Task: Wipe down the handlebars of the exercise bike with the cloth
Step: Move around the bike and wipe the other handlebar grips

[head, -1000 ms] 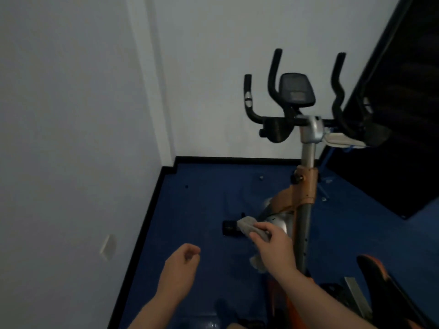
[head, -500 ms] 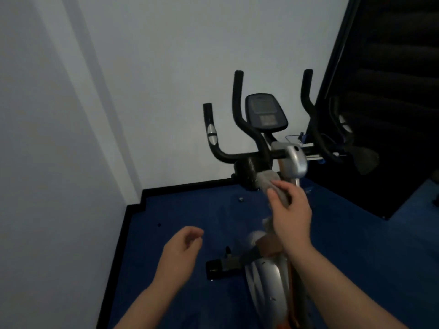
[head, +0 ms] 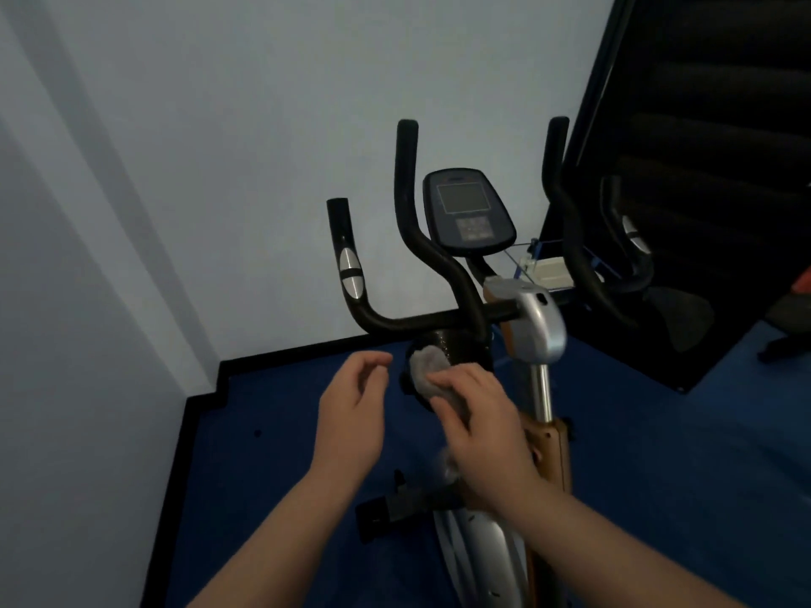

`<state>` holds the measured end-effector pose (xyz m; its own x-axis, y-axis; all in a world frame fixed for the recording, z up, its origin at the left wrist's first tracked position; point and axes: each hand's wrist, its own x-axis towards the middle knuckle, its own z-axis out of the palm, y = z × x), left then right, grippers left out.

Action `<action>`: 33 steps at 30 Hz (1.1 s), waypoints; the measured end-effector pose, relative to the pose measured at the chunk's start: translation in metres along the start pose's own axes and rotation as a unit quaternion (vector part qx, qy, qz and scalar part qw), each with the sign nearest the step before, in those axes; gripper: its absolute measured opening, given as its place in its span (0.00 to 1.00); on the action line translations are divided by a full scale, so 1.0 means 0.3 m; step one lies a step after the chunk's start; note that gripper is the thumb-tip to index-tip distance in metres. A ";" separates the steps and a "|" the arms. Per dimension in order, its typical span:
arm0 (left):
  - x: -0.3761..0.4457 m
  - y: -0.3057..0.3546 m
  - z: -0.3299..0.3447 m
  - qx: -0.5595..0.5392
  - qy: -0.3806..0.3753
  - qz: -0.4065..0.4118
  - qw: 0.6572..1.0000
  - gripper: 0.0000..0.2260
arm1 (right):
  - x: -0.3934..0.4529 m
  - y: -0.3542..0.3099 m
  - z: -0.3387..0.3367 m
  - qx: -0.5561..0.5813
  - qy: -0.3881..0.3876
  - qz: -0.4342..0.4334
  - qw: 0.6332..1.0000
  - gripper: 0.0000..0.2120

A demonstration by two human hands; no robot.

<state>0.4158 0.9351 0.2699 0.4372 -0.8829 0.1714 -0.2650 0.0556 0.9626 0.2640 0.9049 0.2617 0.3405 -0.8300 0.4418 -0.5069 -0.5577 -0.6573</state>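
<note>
Head view: exercise bike (head: 537, 326) standing on blue floor (head: 272, 436) near white wall (head: 228, 125). Black handlebars (head: 410, 221) rising around console (head: 467, 212). Right hand (head: 487, 427) gripping grey cloth (head: 432, 373) just below crossbar; left hand (head: 351, 414) hovering beside, fingers loosely curled, holding nothing.

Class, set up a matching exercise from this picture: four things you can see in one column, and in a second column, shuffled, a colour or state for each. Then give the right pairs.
Column one:
1. cloth
2. left hand
3. console
4. floor

Column two:
A. blue
B. grey, gripped by the right hand
C. holds nothing, fingers loosely curled
D. dark, mounted between the upright handlebars

Right pairs: 1-B, 2-C, 3-D, 4-A
</note>
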 end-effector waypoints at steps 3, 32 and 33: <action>0.036 0.006 0.024 0.001 -0.024 0.015 1.000 0.09 | 0.052 0.008 -0.061 -0.043 0.046 -0.007 0.998 0.11; 0.085 -0.034 0.089 -0.081 -0.057 0.029 0.995 0.09 | 0.133 -0.005 0.002 -0.095 0.095 -0.012 0.991 0.14; 0.081 -0.031 0.093 -0.100 -0.053 0.029 0.993 0.10 | 0.159 -0.025 0.031 -0.107 0.083 -0.002 0.991 0.14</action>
<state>0.4051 0.9000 0.2592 0.3298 -0.9193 0.2146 -0.1066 0.1897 0.9761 0.2914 0.8695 0.2819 0.2167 -0.8069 0.5495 -0.6677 -0.5331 -0.5195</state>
